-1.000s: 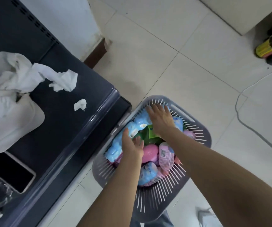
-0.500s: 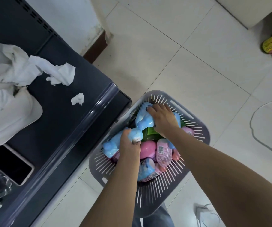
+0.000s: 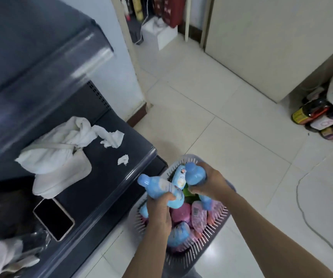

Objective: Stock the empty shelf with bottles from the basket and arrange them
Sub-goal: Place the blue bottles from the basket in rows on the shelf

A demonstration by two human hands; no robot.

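From my remote seat, the grey slotted plastic basket (image 3: 208, 236) stands on the pale tiled floor (image 3: 221, 117), just beside the front corner of the dark blue-grey metal shelf (image 3: 101, 173). The shelf's clear-trimmed front lip (image 3: 109, 199) runs diagonally past the basket's left side. An upper shelf deck (image 3: 41, 57) overhangs the lower one. On the lower deck lie a white cloth bag (image 3: 61, 163), crumpled white tissue (image 3: 123, 159) and a dark-screened phone (image 3: 54, 218), leaving bare surface near the lip. Open floor spreads right of the basket, crossed by a thin grey cable (image 3: 310, 217), with dark bottles (image 3: 310, 115) far right. My left hand (image 3: 159, 209) is over the basket, fingers curled tightly round the body of a light blue plastic bottle (image 3: 161, 186), its cap tilted toward the lip. My right hand (image 3: 209, 183) wraps a second light blue bottle (image 3: 194, 175) above the basket's far rim, cap uppermost. Pink and blue bottles (image 3: 181, 212) lie heaped inside beneath both forearms.
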